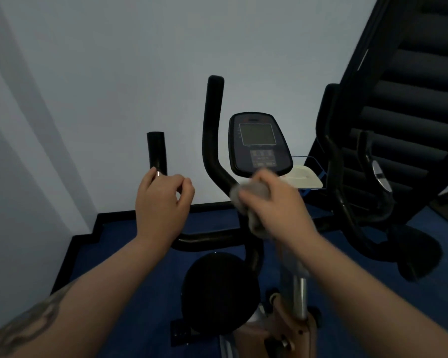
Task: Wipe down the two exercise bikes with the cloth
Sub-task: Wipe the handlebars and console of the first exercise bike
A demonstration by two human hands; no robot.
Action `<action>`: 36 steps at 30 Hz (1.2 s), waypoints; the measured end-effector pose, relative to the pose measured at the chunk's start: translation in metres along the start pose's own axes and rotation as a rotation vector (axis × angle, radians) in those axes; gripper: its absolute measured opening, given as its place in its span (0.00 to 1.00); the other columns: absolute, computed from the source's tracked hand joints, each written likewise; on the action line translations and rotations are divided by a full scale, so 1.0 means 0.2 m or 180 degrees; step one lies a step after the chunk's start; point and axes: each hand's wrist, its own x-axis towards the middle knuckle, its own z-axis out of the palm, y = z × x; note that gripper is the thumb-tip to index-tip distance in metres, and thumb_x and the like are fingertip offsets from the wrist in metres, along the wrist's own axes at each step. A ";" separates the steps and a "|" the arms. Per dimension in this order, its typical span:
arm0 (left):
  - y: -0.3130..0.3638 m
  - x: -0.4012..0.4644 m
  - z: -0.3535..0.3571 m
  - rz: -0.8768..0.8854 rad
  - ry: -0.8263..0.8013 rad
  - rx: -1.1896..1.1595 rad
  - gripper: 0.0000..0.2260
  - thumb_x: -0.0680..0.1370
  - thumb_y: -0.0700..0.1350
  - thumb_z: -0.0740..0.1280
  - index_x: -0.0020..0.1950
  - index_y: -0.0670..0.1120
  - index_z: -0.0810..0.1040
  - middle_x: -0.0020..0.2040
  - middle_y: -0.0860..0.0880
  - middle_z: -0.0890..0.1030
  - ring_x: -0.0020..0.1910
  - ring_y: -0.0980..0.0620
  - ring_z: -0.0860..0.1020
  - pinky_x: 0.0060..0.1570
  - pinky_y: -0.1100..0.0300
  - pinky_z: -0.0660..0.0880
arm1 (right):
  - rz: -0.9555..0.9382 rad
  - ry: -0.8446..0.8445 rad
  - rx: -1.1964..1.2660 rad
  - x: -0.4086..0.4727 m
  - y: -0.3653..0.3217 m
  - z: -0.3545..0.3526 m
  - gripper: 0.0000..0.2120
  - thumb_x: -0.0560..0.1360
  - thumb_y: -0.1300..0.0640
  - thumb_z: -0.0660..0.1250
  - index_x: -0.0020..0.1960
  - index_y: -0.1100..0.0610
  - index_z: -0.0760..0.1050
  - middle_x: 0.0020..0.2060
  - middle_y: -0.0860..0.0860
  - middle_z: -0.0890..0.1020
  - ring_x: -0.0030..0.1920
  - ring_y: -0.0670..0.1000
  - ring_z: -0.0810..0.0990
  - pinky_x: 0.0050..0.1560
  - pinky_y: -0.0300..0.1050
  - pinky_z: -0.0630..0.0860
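Observation:
An exercise bike stands right in front of me, with black handlebars (212,130) and a console (258,143) with a grey screen. My left hand (163,202) is closed around the bike's left handlebar grip (156,151). My right hand (274,202) is shut on a bunched grey cloth (246,200) and presses it against the handlebar just below the console; the hand is blurred. A second exercise bike (347,177) stands to the right, its black handlebars and dark saddle showing.
A pale wall rises close behind the bikes. A dark staircase (411,73) slopes overhead at the right. The floor (130,267) is blue carpet with a black skirting edge. A white object (304,177) lies behind the console. The near bike's black flywheel cover (217,293) sits below my arms.

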 end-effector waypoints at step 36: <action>0.01 0.00 0.00 0.0054 0.0283 -0.0180 0.16 0.79 0.43 0.58 0.31 0.44 0.70 0.26 0.52 0.68 0.27 0.52 0.67 0.70 0.54 0.65 | -0.1299 0.0145 -0.0422 0.44 -0.08 0.27 0.06 0.74 0.56 0.71 0.49 0.53 0.77 0.49 0.48 0.69 0.51 0.51 0.72 0.48 0.44 0.74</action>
